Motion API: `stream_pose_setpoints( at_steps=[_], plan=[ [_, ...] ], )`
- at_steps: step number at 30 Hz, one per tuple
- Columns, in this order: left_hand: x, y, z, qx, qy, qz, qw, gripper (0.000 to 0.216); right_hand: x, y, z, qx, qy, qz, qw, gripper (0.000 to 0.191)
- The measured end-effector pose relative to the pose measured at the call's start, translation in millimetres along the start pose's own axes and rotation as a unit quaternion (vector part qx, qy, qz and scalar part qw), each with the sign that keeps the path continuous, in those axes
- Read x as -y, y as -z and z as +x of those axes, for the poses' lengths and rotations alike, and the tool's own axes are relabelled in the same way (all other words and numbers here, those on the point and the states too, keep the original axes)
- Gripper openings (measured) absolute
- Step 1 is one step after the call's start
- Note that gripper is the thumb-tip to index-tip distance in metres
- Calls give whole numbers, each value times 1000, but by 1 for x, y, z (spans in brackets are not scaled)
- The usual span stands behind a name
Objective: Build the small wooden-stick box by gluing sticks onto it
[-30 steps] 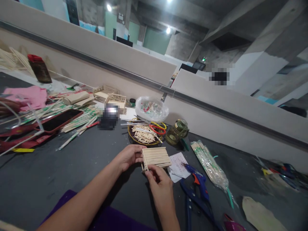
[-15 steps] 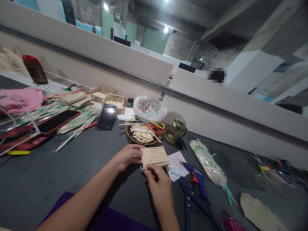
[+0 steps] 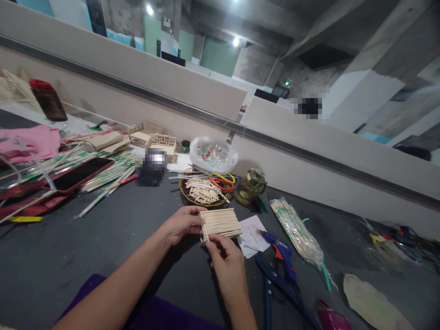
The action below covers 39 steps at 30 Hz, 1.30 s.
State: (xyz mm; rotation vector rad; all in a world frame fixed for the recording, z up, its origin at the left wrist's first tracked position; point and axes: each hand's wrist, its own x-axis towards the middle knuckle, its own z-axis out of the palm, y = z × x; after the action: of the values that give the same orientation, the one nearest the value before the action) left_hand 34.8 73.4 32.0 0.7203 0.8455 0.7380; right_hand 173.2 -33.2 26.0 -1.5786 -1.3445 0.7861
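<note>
wood panel (image 3: 220, 222) pinched between left grip (image 3: 182, 224), right grip (image 3: 226, 257)

A dark grey table (image 3: 103, 238) fills the lower frame. At left lie a pink cloth (image 3: 29, 141), a phone (image 3: 80, 172) and loose wrapped sticks (image 3: 113, 172). At centre sit a round tray (image 3: 184, 196) and a green bottle (image 3: 250, 185). Right of centre lie a paper slip (image 3: 252, 231), a blue glue gun (image 3: 280, 254) and a bag of sticks (image 3: 299, 236)

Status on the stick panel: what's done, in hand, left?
Done: sticks joined side by side into a panel. In hand: left hand and right hand both grip it. Left, probably: cut sticks lie loose in the basket; a stick pack and the glue gun lie on the table.
</note>
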Motion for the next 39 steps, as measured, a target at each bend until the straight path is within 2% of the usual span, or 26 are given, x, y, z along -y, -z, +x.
stream_pose_setpoints(
  at_steps=[9,14,18,39],
  plan=[
    [-1,-1,0,-1,-5,-6,1000,46,-1,10,2,37,-112,88,989,40],
    [-2,-2,-2,0,-2,-4,1000,44,-1,5,2,67,-101,84,989,37],
    [-2,-2,-2,1,-3,2,1000,44,0,1,3,76,-126,103,984,35],
    [-3,-2,-3,-1,-4,9,1000,43,0,-3,1,61,-118,97,986,34]
  ],
)
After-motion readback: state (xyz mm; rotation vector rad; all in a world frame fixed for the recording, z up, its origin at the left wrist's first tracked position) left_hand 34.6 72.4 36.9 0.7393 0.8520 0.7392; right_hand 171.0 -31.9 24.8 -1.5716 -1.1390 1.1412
